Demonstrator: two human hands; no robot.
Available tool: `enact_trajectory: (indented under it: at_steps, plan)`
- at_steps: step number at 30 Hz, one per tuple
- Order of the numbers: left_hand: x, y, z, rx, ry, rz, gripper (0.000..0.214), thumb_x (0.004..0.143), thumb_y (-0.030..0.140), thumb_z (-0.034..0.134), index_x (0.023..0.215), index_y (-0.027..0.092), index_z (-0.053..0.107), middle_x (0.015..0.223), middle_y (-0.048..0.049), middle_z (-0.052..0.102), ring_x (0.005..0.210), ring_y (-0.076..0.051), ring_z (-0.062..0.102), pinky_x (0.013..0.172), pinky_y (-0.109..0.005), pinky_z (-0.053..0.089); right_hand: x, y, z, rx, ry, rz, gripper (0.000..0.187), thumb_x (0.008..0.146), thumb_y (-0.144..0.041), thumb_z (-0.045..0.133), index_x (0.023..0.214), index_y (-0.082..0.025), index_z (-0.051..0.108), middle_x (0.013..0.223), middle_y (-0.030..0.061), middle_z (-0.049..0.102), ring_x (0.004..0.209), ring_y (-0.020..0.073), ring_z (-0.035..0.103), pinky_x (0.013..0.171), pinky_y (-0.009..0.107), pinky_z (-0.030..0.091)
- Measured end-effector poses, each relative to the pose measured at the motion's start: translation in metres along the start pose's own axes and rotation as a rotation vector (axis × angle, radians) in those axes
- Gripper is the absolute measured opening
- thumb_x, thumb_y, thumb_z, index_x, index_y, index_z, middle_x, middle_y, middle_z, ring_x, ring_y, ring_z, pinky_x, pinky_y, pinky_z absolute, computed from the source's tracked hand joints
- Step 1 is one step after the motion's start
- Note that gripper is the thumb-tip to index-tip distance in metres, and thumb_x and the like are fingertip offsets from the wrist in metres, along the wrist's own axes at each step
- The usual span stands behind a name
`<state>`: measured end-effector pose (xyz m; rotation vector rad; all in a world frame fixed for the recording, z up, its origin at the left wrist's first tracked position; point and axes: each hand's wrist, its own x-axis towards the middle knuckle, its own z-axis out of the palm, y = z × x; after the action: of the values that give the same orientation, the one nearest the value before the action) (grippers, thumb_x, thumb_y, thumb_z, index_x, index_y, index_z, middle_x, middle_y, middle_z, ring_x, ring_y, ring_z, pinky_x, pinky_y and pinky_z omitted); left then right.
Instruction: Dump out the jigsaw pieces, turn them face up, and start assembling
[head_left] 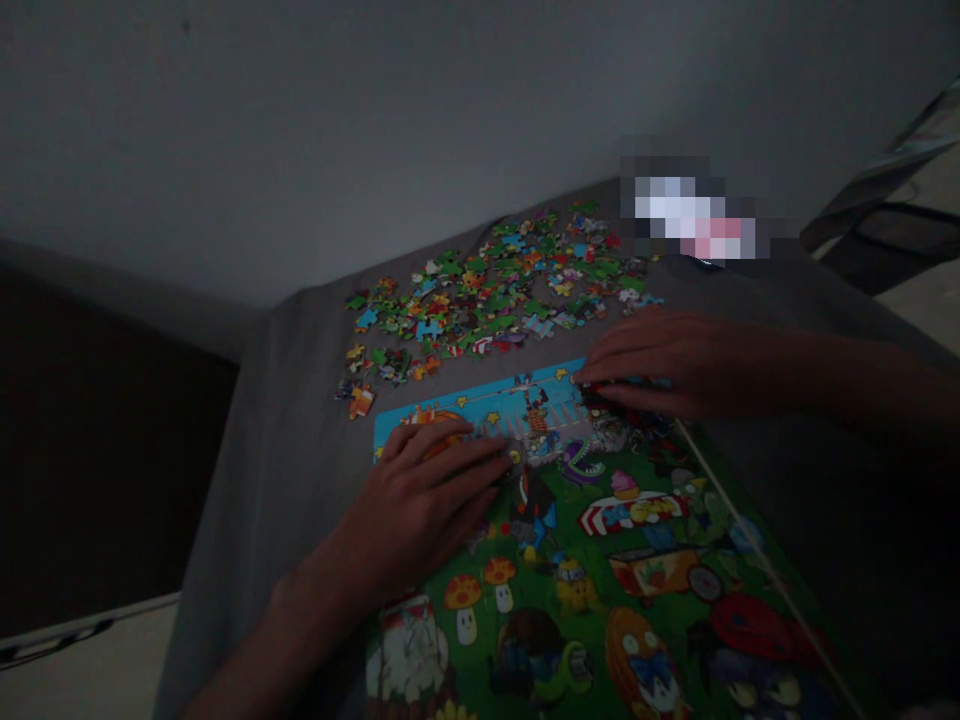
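Observation:
Several dozen loose jigsaw pieces [487,300] lie in a scattered heap on a grey cloth [300,450]. Below them is a joined strip of puzzle with a blue border [480,410]. It meets a colourful green cartoon picture [622,590], which may be more puzzle or a printed sheet. My left hand [424,490] lies flat on the strip's lower edge, fingers pointing right. My right hand [660,365] reaches in from the right, its curled fingertips on dark pieces at the strip's right end. Whether those fingers pinch a piece is hidden in the dim light.
The cloth-covered surface drops away at its left edge beside a dark panel [97,440]. A grey wall [315,130] rises behind it. A pixelated, blurred object [690,215] stands at the back, and part of a dark chair [885,240] shows at the right.

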<state>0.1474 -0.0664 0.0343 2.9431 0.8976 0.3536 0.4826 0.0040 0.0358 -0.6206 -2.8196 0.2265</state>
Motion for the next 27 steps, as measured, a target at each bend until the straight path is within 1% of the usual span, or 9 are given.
enact_trajectory:
  at_steps: [5,8,11,13,15,17,20,23,27]
  plan:
    - [-0.003,-0.001,-0.001,-0.017,0.011,-0.010,0.029,0.105,0.027,0.051,0.129,0.023,0.067,0.133,-0.0005,0.071,0.122,-0.025,0.057,0.100,-0.044,0.044,0.000,0.000,0.000,-0.017,0.017,0.006,0.029,0.104,-0.025,0.045,0.114,-0.018,0.071,0.113,0.0092,0.074,0.102,0.0206,0.066,0.095,0.039,0.049]
    - [-0.004,0.000,0.000,-0.045,-0.001,-0.028,0.031,0.104,0.027,0.055,0.133,0.023,0.064,0.136,0.0000,0.069,0.123,-0.025,0.055,0.102,-0.043,0.044,0.000,0.000,0.000,-0.022,0.018,0.008,0.028,0.104,-0.026,0.046,0.113,-0.019,0.071,0.112,0.0086,0.074,0.102,0.0209,0.066,0.095,0.039,0.049]
    - [-0.005,0.001,0.001,-0.045,-0.027,-0.019,0.030,0.104,0.027,0.054,0.131,0.024,0.065,0.136,0.0007,0.069,0.123,-0.026,0.055,0.102,-0.044,0.044,0.000,0.000,0.000,-0.022,0.007,0.008,0.029,0.104,-0.027,0.045,0.112,-0.019,0.071,0.112,0.0088,0.074,0.101,0.0218,0.066,0.094,0.041,0.049]
    - [-0.006,0.001,0.000,-0.036,-0.022,-0.013,0.029,0.104,0.026,0.054,0.131,0.025,0.065,0.135,-0.0001,0.069,0.123,-0.026,0.057,0.100,-0.045,0.045,0.000,0.000,0.000,-0.007,0.002,0.017,0.028,0.104,-0.027,0.045,0.111,-0.020,0.071,0.112,0.0085,0.074,0.102,0.0222,0.066,0.094,0.041,0.049]
    - [-0.007,-0.003,-0.004,-0.020,0.025,-0.033,0.030,0.102,0.026,0.057,0.132,0.026,0.064,0.134,-0.0020,0.070,0.123,-0.026,0.059,0.098,-0.044,0.048,-0.001,0.000,0.000,0.013,0.001,0.029,0.028,0.104,-0.027,0.045,0.112,-0.021,0.071,0.112,0.0076,0.074,0.103,0.0221,0.066,0.095,0.041,0.049]
    - [-0.010,-0.011,-0.011,-0.009,0.092,-0.084,0.034,0.101,0.025,0.059,0.134,0.028,0.061,0.131,-0.0031,0.071,0.122,-0.025,0.060,0.098,-0.045,0.050,-0.001,0.001,0.000,0.028,0.003,0.036,0.027,0.103,-0.027,0.045,0.113,-0.022,0.070,0.112,0.0070,0.074,0.103,0.0221,0.066,0.095,0.041,0.049]
    - [-0.015,-0.025,-0.018,-0.009,0.133,-0.163,0.035,0.100,0.029,0.059,0.135,0.032,0.060,0.128,-0.0035,0.071,0.121,-0.026,0.062,0.101,-0.048,0.050,-0.002,0.001,0.001,0.040,0.007,0.041,0.027,0.103,-0.027,0.046,0.117,-0.023,0.069,0.114,0.0062,0.073,0.105,0.0220,0.066,0.097,0.042,0.048]
    - [-0.017,-0.033,-0.016,-0.001,0.096,-0.198,0.032,0.101,0.037,0.058,0.132,0.032,0.062,0.132,-0.0047,0.069,0.123,-0.028,0.060,0.102,-0.051,0.050,-0.002,0.001,0.002,0.050,-0.003,0.051,0.028,0.104,-0.027,0.045,0.119,-0.024,0.068,0.115,0.0058,0.073,0.107,0.0214,0.065,0.097,0.041,0.047]
    - [-0.014,-0.031,0.000,-0.001,0.019,-0.239,0.032,0.099,0.043,0.060,0.128,0.029,0.067,0.142,-0.0067,0.062,0.133,-0.032,0.052,0.106,-0.056,0.046,-0.002,0.001,0.003,0.047,0.006,0.025,0.030,0.104,-0.027,0.044,0.117,-0.020,0.069,0.113,0.0079,0.073,0.103,0.0210,0.065,0.093,0.039,0.048]
